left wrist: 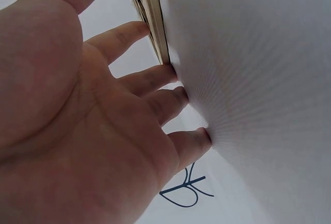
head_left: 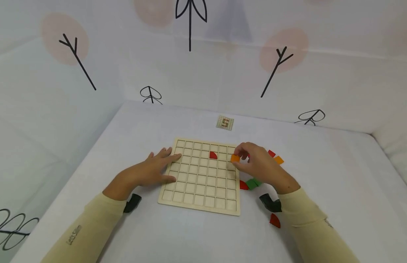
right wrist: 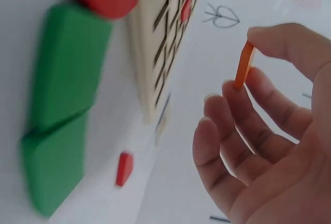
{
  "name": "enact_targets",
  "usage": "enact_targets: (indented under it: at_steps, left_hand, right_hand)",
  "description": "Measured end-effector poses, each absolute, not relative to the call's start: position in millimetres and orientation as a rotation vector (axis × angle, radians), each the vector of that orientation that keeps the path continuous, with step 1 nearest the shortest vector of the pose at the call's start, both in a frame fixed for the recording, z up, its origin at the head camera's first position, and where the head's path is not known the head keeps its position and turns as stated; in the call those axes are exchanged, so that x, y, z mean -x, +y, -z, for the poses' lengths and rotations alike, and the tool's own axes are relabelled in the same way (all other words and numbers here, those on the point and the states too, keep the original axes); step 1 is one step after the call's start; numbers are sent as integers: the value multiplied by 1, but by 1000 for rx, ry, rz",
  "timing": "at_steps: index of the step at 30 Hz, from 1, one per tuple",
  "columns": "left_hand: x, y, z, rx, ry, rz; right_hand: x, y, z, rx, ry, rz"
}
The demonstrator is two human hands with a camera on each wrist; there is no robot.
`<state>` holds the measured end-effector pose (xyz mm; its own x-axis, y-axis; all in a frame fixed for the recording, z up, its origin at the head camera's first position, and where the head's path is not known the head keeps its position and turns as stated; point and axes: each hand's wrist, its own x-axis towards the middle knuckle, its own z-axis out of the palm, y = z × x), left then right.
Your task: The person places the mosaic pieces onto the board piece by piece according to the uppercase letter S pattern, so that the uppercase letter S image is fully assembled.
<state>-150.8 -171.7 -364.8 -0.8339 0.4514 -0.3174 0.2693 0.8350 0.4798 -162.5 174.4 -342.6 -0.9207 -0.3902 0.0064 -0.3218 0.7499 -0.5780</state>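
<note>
- My right hand (head_left: 260,164) had the orange square (head_left: 235,158) clamped between thumb and fingertips, thumb on one edge, fingertips at the opposite one; the outer fingers curved loosely and bore nothing.
- From the head view the square was over the right edge of the wooden board (head_left: 196,179); the right wrist view showed a gap, so square and board were apart.
- The square looked roughly level with the board, though I could not tell exactly. Keeping it so, its sides lined up with the grid, seemed to me the neatest way to handle it there.
- I judged a light pinch enough for so thin a piece; squeezing harder could have made it flip or spring out.
- Fingertips at its edges gave good control, but I reckoned they would crowd the narrow ridges if they dipped below its underside.
- My left hand (head_left: 152,170) lay at the board's left edge, fingers spread apart and gripping nothing, forefinger reaching over the rim. Gentle pressure there, I thought, would stop the board sliding.
- One red quarter-round (head_left: 213,155) sat on the board, left of the orange square; my knuckles needed to pass clear of it.
- Two green squares (head_left: 251,183) lay near the board's right side, below my right hand, so a raised wrist seemed wise to avoid brushing them.
</note>
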Motion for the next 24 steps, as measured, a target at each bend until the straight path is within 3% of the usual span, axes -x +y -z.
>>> enact_targets:
  at_steps: [24]
  left_hand:
    - [150,-172,364,-556,2600,-580]
  right_hand:
    - [173,98,331,524,2918,1212]
